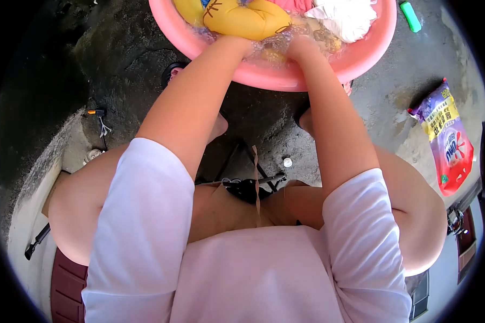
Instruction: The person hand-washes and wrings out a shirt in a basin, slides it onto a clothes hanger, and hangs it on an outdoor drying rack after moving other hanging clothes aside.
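Observation:
A round pink basin [275, 81] holds sudsy water at the top of the view. In it lie a puffy yellow item [248, 20] with brown stitch marks, a white cloth [346, 17] and some pink cloth [291, 5]. My left hand [241, 45] dips into the water at the lower edge of the yellow item, its fingers hidden. To the right, my right hand [303, 45] is also in the water, below the white cloth, with its fingers hidden by suds. What either hand holds cannot be seen.
A purple and red detergent bag [447, 137] lies on the wet concrete at the right. A green object [410, 16] is beside the basin at the upper right. A small white cap [288, 162] lies between my feet and the stool. A cable with an orange tip [96, 112] is at the left.

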Motion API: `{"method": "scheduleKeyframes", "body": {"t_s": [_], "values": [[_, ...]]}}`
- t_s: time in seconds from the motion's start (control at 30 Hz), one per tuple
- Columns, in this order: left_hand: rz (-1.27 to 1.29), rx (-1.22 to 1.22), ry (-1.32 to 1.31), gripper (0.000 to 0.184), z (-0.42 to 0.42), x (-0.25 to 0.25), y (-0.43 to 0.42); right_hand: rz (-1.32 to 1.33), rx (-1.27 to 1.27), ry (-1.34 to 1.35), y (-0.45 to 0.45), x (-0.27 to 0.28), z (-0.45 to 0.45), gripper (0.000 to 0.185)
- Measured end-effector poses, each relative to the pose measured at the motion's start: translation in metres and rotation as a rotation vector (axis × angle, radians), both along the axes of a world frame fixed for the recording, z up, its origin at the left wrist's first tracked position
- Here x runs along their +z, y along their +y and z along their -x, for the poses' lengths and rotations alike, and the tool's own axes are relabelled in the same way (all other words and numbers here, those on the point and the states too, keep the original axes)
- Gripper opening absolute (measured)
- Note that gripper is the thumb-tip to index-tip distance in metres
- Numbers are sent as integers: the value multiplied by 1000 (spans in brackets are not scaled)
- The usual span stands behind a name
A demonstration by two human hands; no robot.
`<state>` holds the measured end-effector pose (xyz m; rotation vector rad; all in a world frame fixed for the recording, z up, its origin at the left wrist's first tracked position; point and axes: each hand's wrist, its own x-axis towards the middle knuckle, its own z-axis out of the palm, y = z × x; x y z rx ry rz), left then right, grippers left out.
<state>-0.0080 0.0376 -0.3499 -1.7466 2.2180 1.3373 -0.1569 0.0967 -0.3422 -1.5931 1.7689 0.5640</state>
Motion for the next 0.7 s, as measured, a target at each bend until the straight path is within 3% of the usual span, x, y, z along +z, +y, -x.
{"method": "scheduleKeyframes", "body": {"t_s": [0.07,0.1,0.13,0.2,0.23,0.3,0.37,0.4,0.43,0.53,0.6,0.63,0.7], "values": [[-135,52,28,45,-7,19,11,-92,-147,-117,-7,27,2,38],[-168,-189,-157,43,-6,45,8,-186,-282,-213,-9,44,1,40],[-39,-332,-181,38,-10,63,10,-185,-269,-215,-6,57,0,45],[264,-616,-217,36,-11,94,0,192,-332,-328,4,26,19,36],[235,-529,-226,29,-9,124,-4,310,-385,-323,-4,43,19,36],[537,-424,-46,25,-16,128,-6,501,-498,-321,-3,82,5,35],[670,-382,-8,22,-20,140,1,582,-377,-145,4,91,-11,34],[645,-420,-12,23,-22,135,6,622,-312,-56,5,92,-14,34],[630,-455,-14,23,-23,125,10,465,161,54,1,46,4,34],[445,-543,-154,30,-21,107,13,353,-342,-122,11,40,-17,39],[217,-586,-338,41,-13,109,15,183,-372,-68,2,57,-29,46],[251,-588,-304,37,-12,73,13,98,-388,-36,-2,60,-29,51],[258,-564,-330,37,-3,53,15,87,-371,-47,-3,26,-23,52]]}}
